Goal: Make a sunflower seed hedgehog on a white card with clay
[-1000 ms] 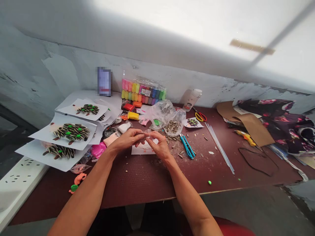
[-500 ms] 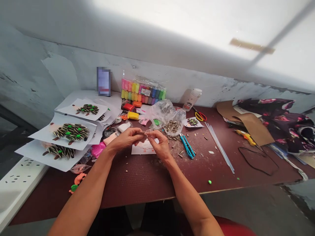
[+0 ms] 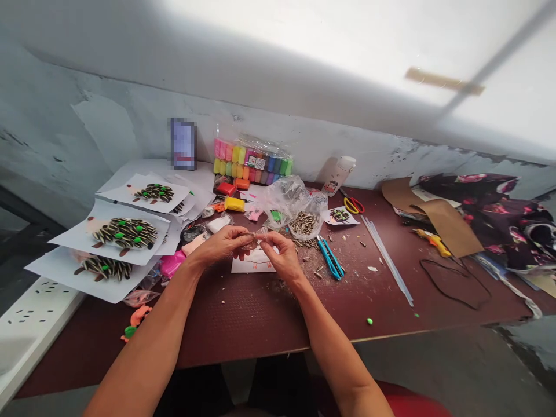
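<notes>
Step in hand, as we read it: working a small clear plastic wrapper (image 3: 262,231) w/ both hands, held up over the bench (image 3: 260,324). Our L hand (image 3: 231,241) has fingers closed on one side of it; R hand (image 3: 281,253) pinches the other, fingertips close together. Contents: can't tell, maybe a brownish bit, too small to ID. Below: white sheet (image 3: 240,265) w/ red line drawing, flat, partly hidden by hands. Loose sunflower seeds (image 3: 306,244) just R of the R hand, more in the clear bag (image 3: 319,207) behind. Seed hedgehog (image 3: 125,233) on the paper stack, well L. Next move, our call: needs steady L grip, fine R fingertip control, sheet kept clean.
</notes>
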Demonstrator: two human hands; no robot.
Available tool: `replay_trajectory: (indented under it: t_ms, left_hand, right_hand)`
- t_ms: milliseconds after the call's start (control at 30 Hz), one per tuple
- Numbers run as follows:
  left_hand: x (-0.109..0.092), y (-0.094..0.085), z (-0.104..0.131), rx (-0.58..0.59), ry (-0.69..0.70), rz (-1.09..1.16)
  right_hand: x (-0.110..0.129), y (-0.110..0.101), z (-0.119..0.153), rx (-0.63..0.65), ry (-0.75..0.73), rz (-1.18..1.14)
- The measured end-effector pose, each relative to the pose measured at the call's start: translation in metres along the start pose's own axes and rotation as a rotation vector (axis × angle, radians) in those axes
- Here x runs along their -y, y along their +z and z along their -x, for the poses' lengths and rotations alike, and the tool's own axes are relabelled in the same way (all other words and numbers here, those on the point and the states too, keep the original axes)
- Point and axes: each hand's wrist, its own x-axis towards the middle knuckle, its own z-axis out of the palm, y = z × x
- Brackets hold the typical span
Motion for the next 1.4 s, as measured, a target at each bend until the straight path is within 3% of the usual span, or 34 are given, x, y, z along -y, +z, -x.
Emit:
replay_trajectory:
  t_ms: [133,667,1000,1400]
  left_hand:
    - [0.001,0.001,-0.001,-0.049,0.017,0.043]
    - [0.004,0.001,-0.003,-0.144,0.059,0.130]
    - [0.013,0.006,-0.011,-0.181,0.095,0.173]
    - [0.004,-0.003,-0.001,-0.111,0.097,0.078]
  right_hand:
    - [-0.004,-0.001,-0.001,0.060,-0.007,0.036]
    - [-0.007,0.001,-0.001,0.071,-0.045,0.038]
    - [-0.006,0.001,-0.001,0.037,0.012,0.045]
    - [-0.011,0.003,0.000,0.097,0.020,0.081]
